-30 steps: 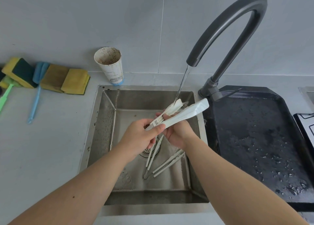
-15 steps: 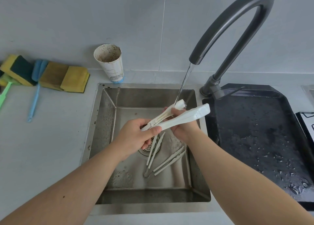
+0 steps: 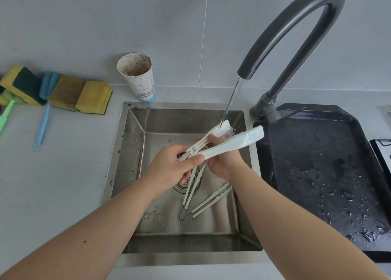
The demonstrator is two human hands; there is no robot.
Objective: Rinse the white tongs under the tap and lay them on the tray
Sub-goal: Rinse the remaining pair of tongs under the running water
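White tongs [image 3: 232, 142] are held over the steel sink [image 3: 131, 174], arms spread. My left hand [image 3: 169, 169] grips their hinge end. My right hand [image 3: 222, 163] holds them from below, near the middle. Water runs from the dark arched tap [image 3: 296, 32] onto the tip of the far arm [image 3: 222, 128]. The near arm's tip reaches toward the black tray [image 3: 328, 174], which lies wet to the right of the sink.
More pale tongs [image 3: 203, 199] lie on the sink floor by the drain. A dirty paper cup [image 3: 137, 76] stands behind the sink. Sponges [image 3: 80, 93] and a blue brush [image 3: 43, 119] lie on the counter at the left. A stove edge [image 3: 383, 152] shows at far right.
The view has shifted slightly. Both hands still hold the tongs under the stream, and the far arm's tip stays in the water.
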